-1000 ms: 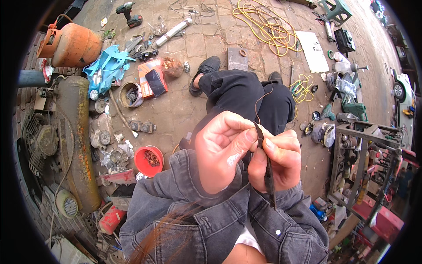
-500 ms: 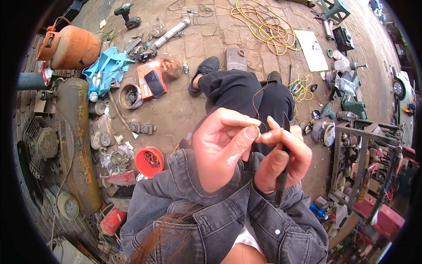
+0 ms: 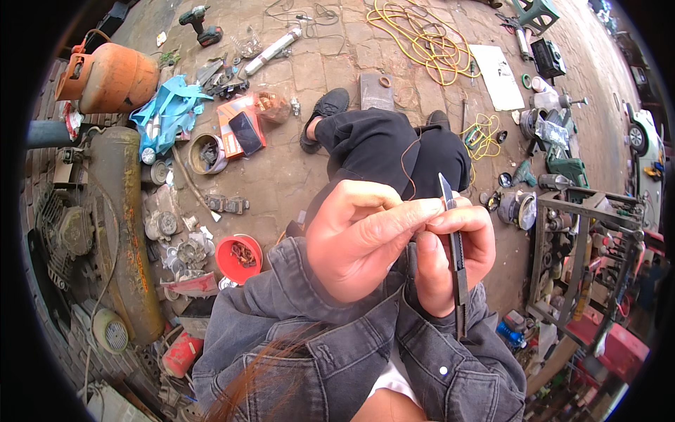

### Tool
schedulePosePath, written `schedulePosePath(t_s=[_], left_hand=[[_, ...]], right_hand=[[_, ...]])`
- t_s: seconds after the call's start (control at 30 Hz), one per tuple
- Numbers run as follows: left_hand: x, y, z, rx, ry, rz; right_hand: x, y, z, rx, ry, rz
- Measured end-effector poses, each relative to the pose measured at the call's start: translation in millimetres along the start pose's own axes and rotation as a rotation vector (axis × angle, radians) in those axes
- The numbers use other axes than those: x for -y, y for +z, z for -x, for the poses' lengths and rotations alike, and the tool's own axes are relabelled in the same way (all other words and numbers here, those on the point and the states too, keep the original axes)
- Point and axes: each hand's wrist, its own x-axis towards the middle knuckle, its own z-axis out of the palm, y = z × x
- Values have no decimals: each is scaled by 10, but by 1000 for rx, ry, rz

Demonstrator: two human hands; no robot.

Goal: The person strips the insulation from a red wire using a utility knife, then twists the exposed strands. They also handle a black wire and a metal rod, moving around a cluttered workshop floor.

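Over my lap, both hands meet at the fingertips. My left hand [image 3: 365, 235] pinches a thin copper-coloured wire [image 3: 404, 158] between thumb and fingers; the wire trails away across my dark trousers. Held in my right hand [image 3: 457, 257] is a slim black utility knife [image 3: 459, 281], its blade pointing up and away from me. The blade stands right beside the left fingertips. Where the wire's end sits between the fingers is hidden, so I cannot tell whether the blade touches it.
A red bucket [image 3: 239, 258] with copper scraps stands left of my lap. An orange gas cylinder [image 3: 119, 77] and a blue bag [image 3: 169, 112] lie farther left. Yellow cable [image 3: 429, 42] coils on the paving ahead. A metal frame [image 3: 583, 239] with tools stands at the right.
My right hand has turned the knife so its blade comes up to the left fingertips. The left fingers have moved right and closed together, and the wire hangs lower.
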Motion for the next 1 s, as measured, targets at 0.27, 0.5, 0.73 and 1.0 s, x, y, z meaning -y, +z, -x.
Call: schedulePosePath(t_s=[0.27,0.5,0.73,1.0], left_hand=[[33,-33,-2,5,-34,-17],[-207,-186,-28,30,-758,931],[-152,-99,-12,-17,-613,957],[-182,-162,-77,118,-447,450]], right_hand=[[16,32,-16,22,36,-29],[-18,47,-5,35,88,-12],[-20,-33,-67,7,-55,189],[146,-97,-110,164,-283,296]])
